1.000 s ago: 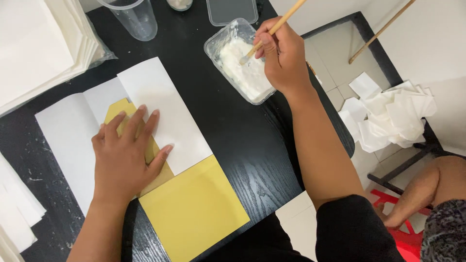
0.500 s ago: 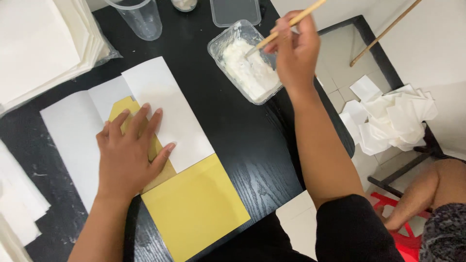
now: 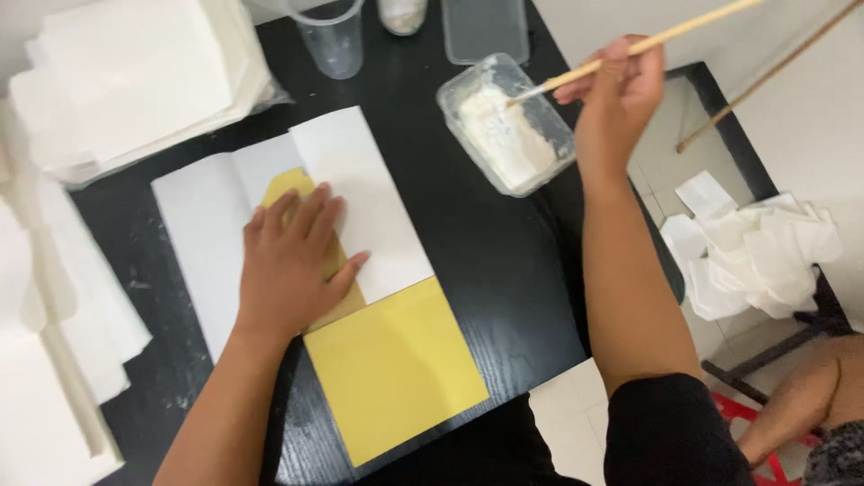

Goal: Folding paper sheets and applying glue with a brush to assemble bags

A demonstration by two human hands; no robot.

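Observation:
My left hand lies flat, fingers spread, on folded white paper with a yellow sheet under it, on a black table. My right hand grips a thin wooden stick. The stick's tip rests in white paste inside a clear plastic tub at the table's far right.
A stack of white sheets lies at the far left, with more white paper along the left edge. A clear cup and a flat plastic lid stand at the back. Crumpled white paper lies right of the table.
My right hand has lifted a little and drawn to the right over the tub, the stick's tip still in the paste. My left hand has stayed flat on the paper.

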